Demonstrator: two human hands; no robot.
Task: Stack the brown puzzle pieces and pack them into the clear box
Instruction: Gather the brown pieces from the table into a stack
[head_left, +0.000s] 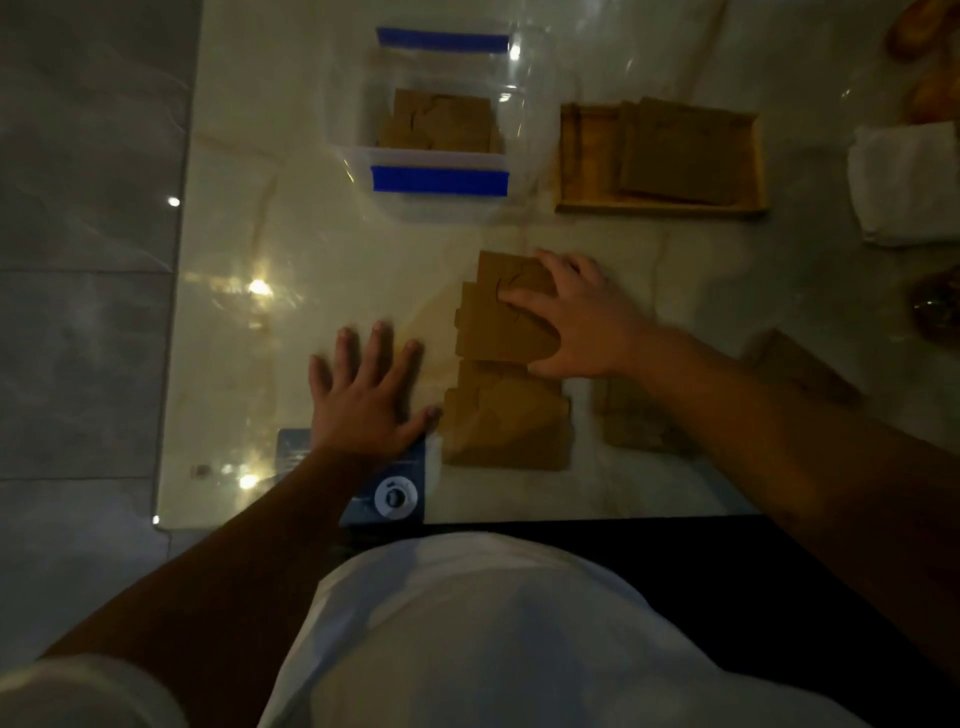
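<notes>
Currently mid-stacking: right hand (582, 317) spread flat, pressing on the upper pile of brown puzzle pieces (498, 312) mid-table, nothing pinched. Left hand (363, 395) splayed open on the table (311, 249) by the near edge, beside the lower pile (506, 421). Clear box (441, 119) at far edge, already holding some pieces. Dim and blurred, so probably squaring edges. Next: merge piles, grip sides, lift to box.

No readable text; the blue card (400, 488) bears only a blurred round emblem.
</notes>
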